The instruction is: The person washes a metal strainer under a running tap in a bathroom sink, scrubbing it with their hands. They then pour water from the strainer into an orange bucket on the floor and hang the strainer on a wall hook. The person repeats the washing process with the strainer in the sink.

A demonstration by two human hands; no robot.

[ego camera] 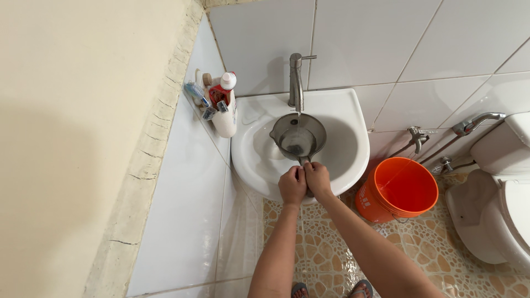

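Fingers of both hands close together on the short handle of a small metal saucepan (298, 138), gripping it at the front edge of the sink. The left hand (292, 185) and the right hand (317, 179) sit side by side, touching, knuckles up, with the handle hidden between them. The saucepan is held inside the white basin (337, 160), directly under the steel tap (296, 83); a thin stream of water runs from the spout into the pan, and some water shows in its bottom. The pan's pouring lip points to the left.

Just left of the basin, against the tiled wall, a white holder (225, 122) carries toothbrushes, a tube and a red-and-white bottle (222, 91). On the patterned floor to the right of the basin stands an orange bucket (398, 190), and beyond it a white toilet (497, 204). A spray hose and valves are fixed to the wall between bucket and toilet.
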